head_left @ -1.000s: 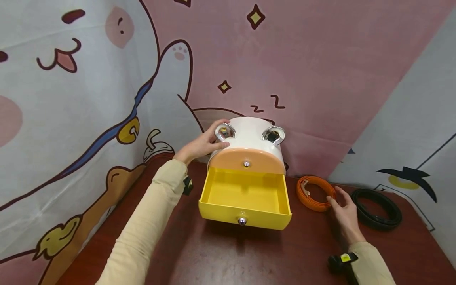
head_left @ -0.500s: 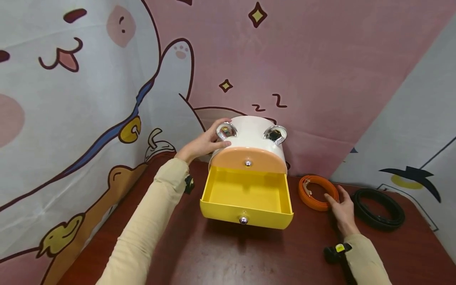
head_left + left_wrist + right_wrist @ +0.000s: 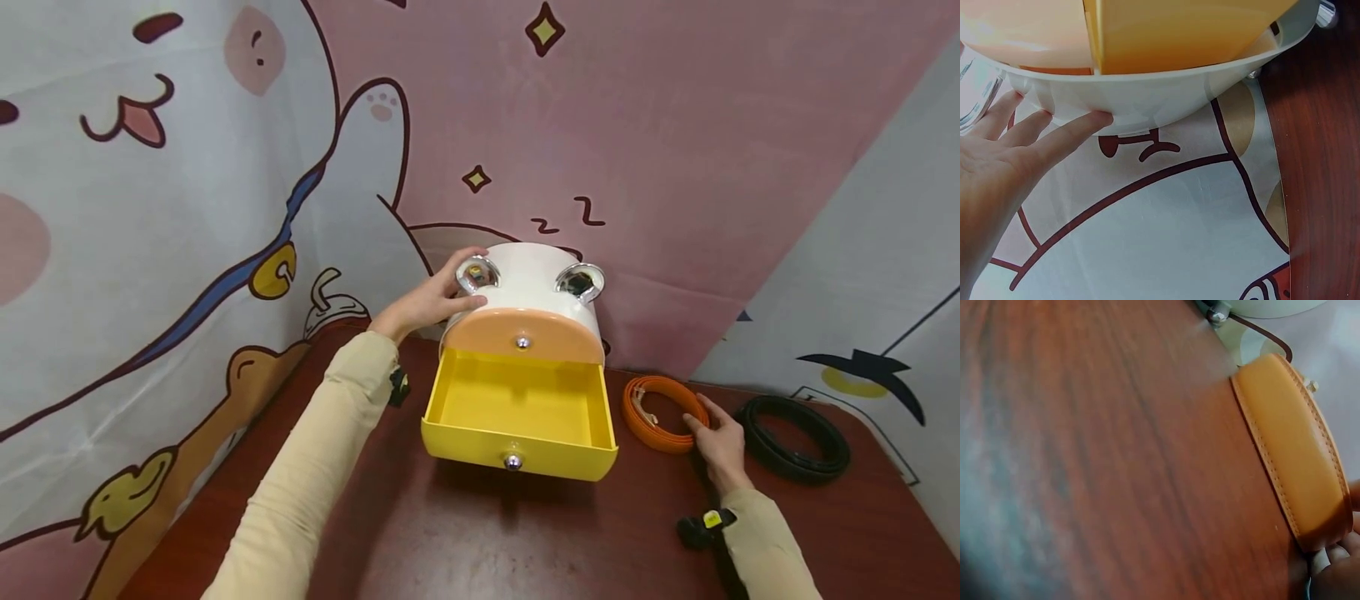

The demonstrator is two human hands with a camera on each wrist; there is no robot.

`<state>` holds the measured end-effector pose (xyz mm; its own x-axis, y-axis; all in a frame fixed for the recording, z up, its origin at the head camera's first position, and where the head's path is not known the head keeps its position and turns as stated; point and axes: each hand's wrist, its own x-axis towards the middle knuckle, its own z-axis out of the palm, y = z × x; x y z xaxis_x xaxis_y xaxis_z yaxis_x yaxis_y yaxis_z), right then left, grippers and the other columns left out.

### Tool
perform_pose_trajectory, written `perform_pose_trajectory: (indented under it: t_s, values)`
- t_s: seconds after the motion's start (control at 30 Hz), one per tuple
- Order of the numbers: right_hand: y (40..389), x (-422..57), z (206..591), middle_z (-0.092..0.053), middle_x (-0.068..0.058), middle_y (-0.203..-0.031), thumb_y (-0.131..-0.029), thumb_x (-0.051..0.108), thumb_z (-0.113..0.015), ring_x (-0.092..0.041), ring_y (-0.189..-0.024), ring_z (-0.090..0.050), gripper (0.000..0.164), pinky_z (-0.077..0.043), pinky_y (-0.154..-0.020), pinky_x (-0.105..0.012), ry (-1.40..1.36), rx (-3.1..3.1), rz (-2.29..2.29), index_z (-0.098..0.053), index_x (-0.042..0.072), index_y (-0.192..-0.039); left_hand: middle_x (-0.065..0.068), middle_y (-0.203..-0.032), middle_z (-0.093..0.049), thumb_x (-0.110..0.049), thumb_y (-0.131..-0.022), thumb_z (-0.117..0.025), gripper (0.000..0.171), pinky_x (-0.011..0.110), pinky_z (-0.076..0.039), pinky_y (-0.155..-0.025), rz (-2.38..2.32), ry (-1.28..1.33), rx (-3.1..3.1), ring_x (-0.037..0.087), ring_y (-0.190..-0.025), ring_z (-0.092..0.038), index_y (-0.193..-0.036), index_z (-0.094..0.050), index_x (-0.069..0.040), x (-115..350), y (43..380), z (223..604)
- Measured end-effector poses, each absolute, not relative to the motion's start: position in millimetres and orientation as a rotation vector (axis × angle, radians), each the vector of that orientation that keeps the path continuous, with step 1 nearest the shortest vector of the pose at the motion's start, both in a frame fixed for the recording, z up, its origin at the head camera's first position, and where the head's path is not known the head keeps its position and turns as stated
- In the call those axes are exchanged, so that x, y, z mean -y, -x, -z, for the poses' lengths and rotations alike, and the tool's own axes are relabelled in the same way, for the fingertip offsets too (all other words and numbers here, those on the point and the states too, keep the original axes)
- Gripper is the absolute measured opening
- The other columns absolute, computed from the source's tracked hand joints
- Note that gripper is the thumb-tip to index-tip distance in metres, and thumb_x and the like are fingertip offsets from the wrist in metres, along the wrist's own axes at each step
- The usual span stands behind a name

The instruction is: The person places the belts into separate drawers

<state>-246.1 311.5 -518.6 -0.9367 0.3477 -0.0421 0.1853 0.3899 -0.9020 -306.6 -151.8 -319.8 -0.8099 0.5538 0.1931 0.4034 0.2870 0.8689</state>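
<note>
A white rounded drawer box with two silver eye-like bumps stands against the backdrop. Its peach upper drawer is in, while the yellow lower drawer is pulled out and empty. My left hand rests on the box's upper left, around one silver bump. In the left wrist view, its straight fingers touch the white shell. On the right, my right hand pinches the near right side of a coiled orange belt. The right wrist view shows the belt's stitched strap on edge, fingertips at its end.
A coiled black belt lies just right of my right hand. The dark red wooden table ends at a printed cartoon cloth behind and at the sides. A small dark object sits by my left wrist.
The orange belt has shifted slightly toward me and left with my right hand, whose fingers have closed on its edge. The left hand and drawer box stay put.
</note>
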Motion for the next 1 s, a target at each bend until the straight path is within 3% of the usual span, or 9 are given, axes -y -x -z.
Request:
perform_pose_trajectory:
  t_s: [0.23,0.37,0.73,0.87,1.0]
  values:
    - [241,-306,520,-0.037,-0.026,-0.146,-0.098,0.014,-0.056,-0.04,-0.135,-0.03,0.045,-0.025,-0.108,-0.051,0.481,2.477,-1.517,-0.048,0.002,-0.141,0.012,-0.135,-0.048,-0.014,-0.096,-0.061,0.073,0.04,-0.044,-0.096,-1.551,-0.904,-2.405,0.028,-0.114,-0.055,-0.152,-0.016,-0.027,151,307,320]
    - [239,-303,521,-0.042,-0.024,-0.143,-0.097,0.014,-0.059,-0.037,-0.134,-0.033,0.042,-0.025,-0.109,-0.048,0.467,2.466,-1.525,-0.053,0.002,-0.137,0.011,-0.135,-0.049,-0.014,-0.096,-0.062,0.073,0.039,-0.044,-0.096,-1.548,-0.908,-2.407,0.025,-0.113,-0.056,-0.151,-0.017,-0.028,150,307,319]
    - [233,-300,522,-0.046,-0.022,-0.14,-0.096,0.019,-0.063,-0.034,-0.132,-0.036,0.043,-0.029,-0.107,-0.047,0.451,2.43,-1.577,-0.055,0.001,-0.135,0.011,-0.134,-0.048,-0.014,-0.096,-0.062,0.073,0.039,-0.045,-0.095,-1.551,-0.922,-2.409,0.031,-0.114,-0.054,-0.151,-0.016,-0.027,151,307,320]
    - [234,-299,521,-0.052,-0.017,-0.136,-0.094,0.021,-0.066,-0.026,-0.128,-0.042,0.043,-0.035,-0.103,-0.035,0.499,2.38,-1.584,-0.058,0.004,-0.133,0.01,-0.134,-0.048,-0.015,-0.096,-0.062,0.072,0.04,-0.045,-0.096,-1.552,-0.916,-2.411,0.031,-0.114,-0.054,-0.151,-0.017,-0.028,150,306,320]
    - [234,-297,519,-0.058,-0.009,-0.13,-0.093,0.024,-0.068,-0.022,-0.123,-0.047,0.043,-0.04,-0.09,-0.016,0.528,2.364,-1.569,-0.061,0.006,-0.131,0.012,-0.133,-0.048,-0.014,-0.097,-0.061,0.071,0.041,-0.044,-0.096,-1.557,-0.923,-2.406,0.032,-0.113,-0.055,-0.151,-0.017,-0.028,151,307,321]
